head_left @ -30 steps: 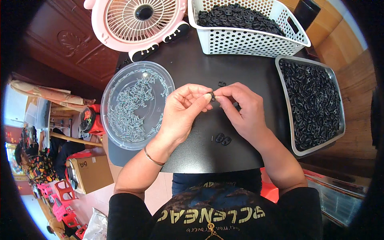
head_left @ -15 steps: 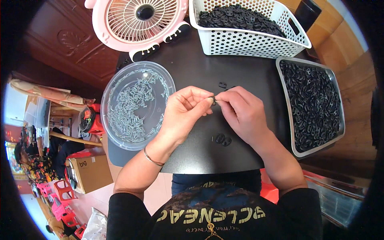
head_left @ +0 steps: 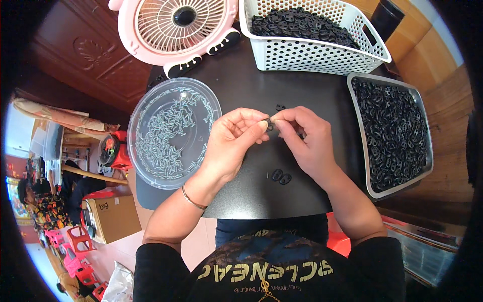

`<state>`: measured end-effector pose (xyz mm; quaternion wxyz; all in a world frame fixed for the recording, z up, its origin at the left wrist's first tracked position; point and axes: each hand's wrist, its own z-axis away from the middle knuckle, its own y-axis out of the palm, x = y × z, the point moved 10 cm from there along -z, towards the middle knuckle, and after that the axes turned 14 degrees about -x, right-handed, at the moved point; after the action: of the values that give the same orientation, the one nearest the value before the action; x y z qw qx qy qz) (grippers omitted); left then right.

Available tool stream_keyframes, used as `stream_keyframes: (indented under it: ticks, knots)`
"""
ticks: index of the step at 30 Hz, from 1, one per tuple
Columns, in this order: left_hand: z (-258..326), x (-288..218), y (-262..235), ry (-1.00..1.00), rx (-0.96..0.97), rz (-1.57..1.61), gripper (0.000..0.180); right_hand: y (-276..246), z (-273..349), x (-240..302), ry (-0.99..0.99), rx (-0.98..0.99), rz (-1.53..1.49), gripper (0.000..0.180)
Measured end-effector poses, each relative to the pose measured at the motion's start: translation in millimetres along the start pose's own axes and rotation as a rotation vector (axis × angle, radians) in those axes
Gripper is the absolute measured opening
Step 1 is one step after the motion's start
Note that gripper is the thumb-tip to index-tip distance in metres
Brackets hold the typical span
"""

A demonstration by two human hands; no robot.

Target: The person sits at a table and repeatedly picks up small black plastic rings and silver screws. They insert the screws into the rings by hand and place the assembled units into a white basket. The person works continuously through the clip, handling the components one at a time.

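Note:
Over the middle of the table, my left hand (head_left: 230,138) pinches a small black plastic oval piece with holes (head_left: 269,125) between thumb and forefinger. My right hand (head_left: 309,138) meets it from the right, thumb and forefinger pressed together at the piece's edge; whatever lies between those tips is too small to make out. Just beyond the hands is another black piece (head_left: 280,107). Nearer me, two black oval pieces (head_left: 277,174) lie side by side, with a tiny screw-like metal pin (head_left: 267,175) to their left.
A clear round tub (head_left: 197,132) of small silvery screws (head_left: 166,132) stands at left. On the right, a metal tray (head_left: 366,151) holds many black pieces (head_left: 395,136). A white perforated basket (head_left: 312,58) of similar parts and a pink fan (head_left: 173,25) occupy the far side.
My right hand has shifted slightly, its fingertips turning at the piece's edge. The holes of the held piece show more clearly now. My left hand stays nearly in place.

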<state>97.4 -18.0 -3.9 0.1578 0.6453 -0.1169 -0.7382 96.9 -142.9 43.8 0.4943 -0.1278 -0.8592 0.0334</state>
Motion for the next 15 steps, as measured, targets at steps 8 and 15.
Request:
stream_keyframes:
  ticks: [8, 15]
  knots:
    - [-0.6, 2.5, 0.2, -0.030, 0.018, 0.070, 0.012, -1.3, -2.9, -0.9, 0.091, -0.002, -0.090, 0.012]
    - [0.8, -2.1, 1.5, -0.015, 0.011, 0.047, 0.012, -2.2, -1.5, -7.2, 0.155, 0.011, -0.183, 0.011]
